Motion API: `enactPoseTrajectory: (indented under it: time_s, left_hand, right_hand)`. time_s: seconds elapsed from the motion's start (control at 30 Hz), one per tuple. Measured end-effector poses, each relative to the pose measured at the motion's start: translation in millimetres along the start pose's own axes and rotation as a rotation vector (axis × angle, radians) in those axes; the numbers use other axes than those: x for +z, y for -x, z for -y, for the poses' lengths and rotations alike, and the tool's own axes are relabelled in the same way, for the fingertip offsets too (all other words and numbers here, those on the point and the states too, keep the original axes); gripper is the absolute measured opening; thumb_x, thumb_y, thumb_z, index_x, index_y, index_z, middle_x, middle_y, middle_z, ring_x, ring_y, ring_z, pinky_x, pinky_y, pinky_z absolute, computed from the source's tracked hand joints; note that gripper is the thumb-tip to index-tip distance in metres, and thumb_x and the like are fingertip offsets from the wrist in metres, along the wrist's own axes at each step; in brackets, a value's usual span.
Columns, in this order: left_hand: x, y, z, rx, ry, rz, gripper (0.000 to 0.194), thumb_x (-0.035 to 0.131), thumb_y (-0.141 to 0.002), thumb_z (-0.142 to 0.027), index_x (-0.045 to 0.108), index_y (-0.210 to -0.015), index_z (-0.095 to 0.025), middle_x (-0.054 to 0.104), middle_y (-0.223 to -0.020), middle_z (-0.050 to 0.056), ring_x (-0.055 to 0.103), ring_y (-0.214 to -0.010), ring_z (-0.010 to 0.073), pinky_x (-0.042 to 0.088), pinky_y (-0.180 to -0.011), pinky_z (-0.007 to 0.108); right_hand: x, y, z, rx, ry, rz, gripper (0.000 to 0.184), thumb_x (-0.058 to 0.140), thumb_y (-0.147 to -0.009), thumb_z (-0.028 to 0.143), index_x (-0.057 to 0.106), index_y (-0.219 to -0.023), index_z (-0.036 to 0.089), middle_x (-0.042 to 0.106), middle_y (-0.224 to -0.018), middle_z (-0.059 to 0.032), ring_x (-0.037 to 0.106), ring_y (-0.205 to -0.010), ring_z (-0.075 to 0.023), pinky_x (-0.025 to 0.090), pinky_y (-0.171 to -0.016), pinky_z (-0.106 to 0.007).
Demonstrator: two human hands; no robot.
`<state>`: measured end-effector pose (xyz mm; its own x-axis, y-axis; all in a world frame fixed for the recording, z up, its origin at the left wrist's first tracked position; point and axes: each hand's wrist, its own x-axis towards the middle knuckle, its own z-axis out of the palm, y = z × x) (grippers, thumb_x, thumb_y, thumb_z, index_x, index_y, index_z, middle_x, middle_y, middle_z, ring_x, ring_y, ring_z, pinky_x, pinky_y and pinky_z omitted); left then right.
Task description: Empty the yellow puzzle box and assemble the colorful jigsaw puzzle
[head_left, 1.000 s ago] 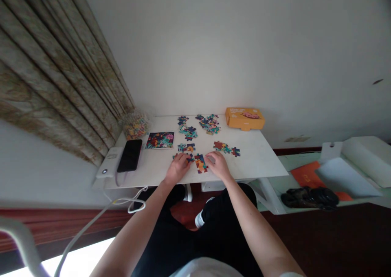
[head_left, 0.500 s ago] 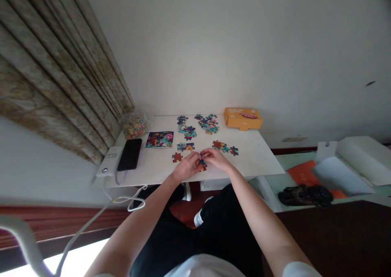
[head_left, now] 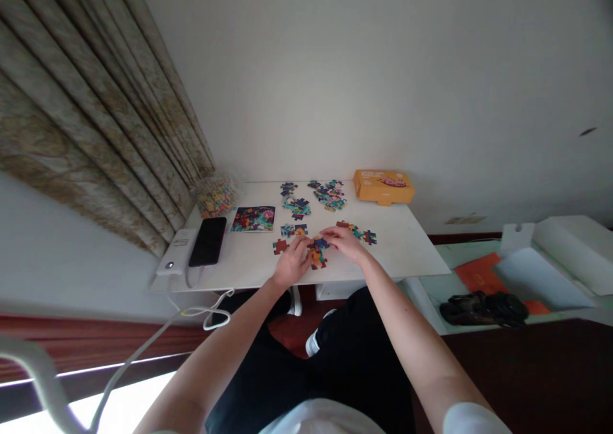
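The left hand (head_left: pixel 292 263) is curved downward, its fingers (head_left: pixel 301 247) resting on the jigsaw pieces (head_left: pixel 316 253) gathered near the front of the white worktop (head_left: pixel 402 249). The right hand (head_left: pixel 342 242) comes in from the other side, partly open, its fingertips (head_left: pixel 326 233) on the same cluster. Whether either hand pinches a piece is impossible to tell. The cluster lies between the hands, with a dark red piece (head_left: pixel 280 246) just beside the left hand. Further back lie loose jigsaw sections (head_left: pixel 328 194), a picture card (head_left: pixel 253 219) and an orange box (head_left: pixel 384 187).
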<state>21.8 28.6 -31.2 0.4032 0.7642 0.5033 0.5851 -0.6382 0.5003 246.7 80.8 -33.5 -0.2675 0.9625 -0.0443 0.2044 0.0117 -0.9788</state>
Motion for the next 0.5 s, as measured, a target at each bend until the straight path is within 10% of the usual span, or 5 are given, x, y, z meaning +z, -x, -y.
enactPoseTrajectory:
  time_s: [0.17,0.5]
  left_hand:
    - [1.9,9.4,1.0,0.050,-0.155,0.123,0.018,0.067,-0.093,-0.030,0.069,-0.109,-0.021,0.069,-0.117,0.012,0.068,-0.111,0.0296,0.056,-0.099,0.048]
    - [0.3,6.7,-5.7,0.083,-0.170,0.199,0.025,0.066,-0.095,-0.032,0.070,-0.116,-0.020,0.070,-0.123,0.013,0.065,-0.117,0.0300,0.054,-0.103,0.047]
  right_hand:
    - [-0.1,-23.1,-19.8,-0.013,-0.008,-0.190,0.032,0.075,-0.078,0.048,0.077,-0.094,0.020,0.077,-0.084,-0.0042,0.069,-0.074,-0.0194,0.054,-0.070,-0.031]
    - [7.3,-55.6,-23.9,-0.043,0.189,-0.057,0.017,0.074,-0.083,0.031,0.080,-0.095,0.021,0.081,-0.094,-0.0054,0.074,-0.086,-0.0223,0.056,-0.089,-0.038]
